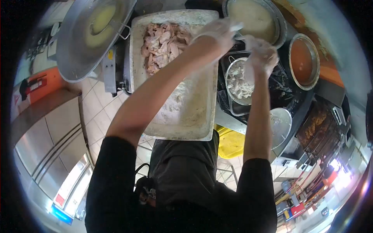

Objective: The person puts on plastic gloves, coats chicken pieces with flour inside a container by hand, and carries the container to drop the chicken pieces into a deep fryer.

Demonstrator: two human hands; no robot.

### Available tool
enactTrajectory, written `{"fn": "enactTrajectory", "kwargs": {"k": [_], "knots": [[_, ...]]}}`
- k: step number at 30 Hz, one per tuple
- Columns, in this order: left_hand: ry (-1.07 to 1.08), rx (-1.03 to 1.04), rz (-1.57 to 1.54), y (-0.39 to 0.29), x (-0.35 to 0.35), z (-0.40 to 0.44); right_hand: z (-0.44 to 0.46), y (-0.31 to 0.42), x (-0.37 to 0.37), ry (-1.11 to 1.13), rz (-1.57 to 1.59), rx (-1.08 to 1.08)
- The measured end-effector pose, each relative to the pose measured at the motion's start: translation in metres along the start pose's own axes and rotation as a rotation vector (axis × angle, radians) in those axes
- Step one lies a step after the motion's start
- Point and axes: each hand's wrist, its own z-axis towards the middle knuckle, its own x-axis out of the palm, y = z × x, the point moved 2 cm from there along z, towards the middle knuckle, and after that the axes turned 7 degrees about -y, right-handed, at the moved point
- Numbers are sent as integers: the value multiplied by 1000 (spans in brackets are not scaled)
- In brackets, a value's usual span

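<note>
My left hand [218,33], in a clear plastic glove, is raised beside the rim of a pot of pale liquid [250,17]. Its fingers look pinched together. My right hand [262,56], also gloved, is closed just below that pot and above a round metal strainer of whitish floury clumps [239,83]. A small shiny thing shows between the hands; blur hides what it is and which hand grips it. Below my left forearm stands a large pale tub [202,124], with raw chicken pieces [163,42] at its far end and white flour [173,103] nearer me.
A wide metal wok [70,46] with yellowish liquid stands at the upper left. On the right are a pot of orange liquid [303,64] and an upturned or empty-looking mesh strainer [280,126]. A yellow basin [231,143] sits lower, beside my legs.
</note>
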Motion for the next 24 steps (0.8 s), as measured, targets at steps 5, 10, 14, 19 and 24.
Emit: {"fn": "enactTrajectory", "kwargs": {"k": [5,10,14,19,24], "knots": [[327,-298,176,32,100,62,45,-30,34,-58,275,470],[223,-318,160,33,109,51,44,-31,37,120,196,338],[-45,-325,15,21,49,12,-31,8,18,-121,-632,-530],[-197,-559,-38,1,-52,-138,-161,121,-3,667,309,33],[395,-608,525,77,0,-313,-287,102,85,634,25,-488]]}}
